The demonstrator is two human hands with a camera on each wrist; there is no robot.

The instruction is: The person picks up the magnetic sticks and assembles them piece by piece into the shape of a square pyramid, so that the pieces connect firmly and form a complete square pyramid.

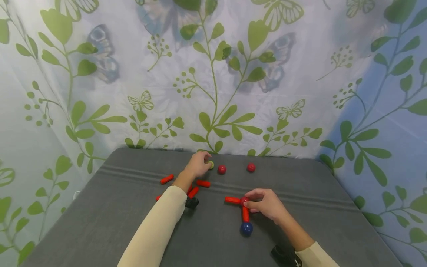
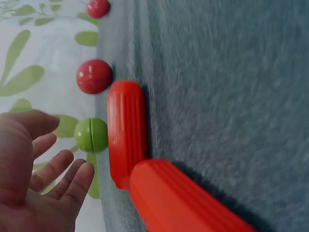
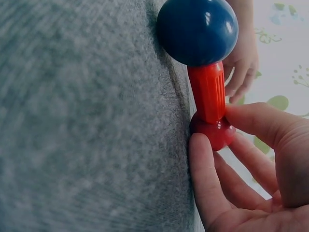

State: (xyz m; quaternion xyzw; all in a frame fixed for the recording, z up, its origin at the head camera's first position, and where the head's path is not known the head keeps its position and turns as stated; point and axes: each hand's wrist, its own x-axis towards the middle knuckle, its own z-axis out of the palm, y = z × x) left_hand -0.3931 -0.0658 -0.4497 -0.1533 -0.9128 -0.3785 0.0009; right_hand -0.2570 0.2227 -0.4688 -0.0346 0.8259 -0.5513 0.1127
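My right hand (image 1: 267,203) pinches the red ball (image 3: 212,133) between thumb and fingers. Two ridged red rods join at that ball: one rod (image 1: 232,200) points left, the other rod (image 3: 207,92) leads to a blue ball (image 1: 246,228) nearer me. At the far side of the grey surface, my left hand (image 1: 199,164) reaches beside a green ball (image 2: 91,135). Its fingers look loosely bent in the left wrist view, with a gap between them and the green ball.
Two loose red balls, one (image 1: 221,169) just right of the green ball and another (image 1: 251,167) farther right, sit near the back edge. Several red rods (image 1: 203,183) lie around the left forearm, partly hidden by it. A patterned curtain (image 1: 213,74) stands behind the grey table (image 1: 110,222).
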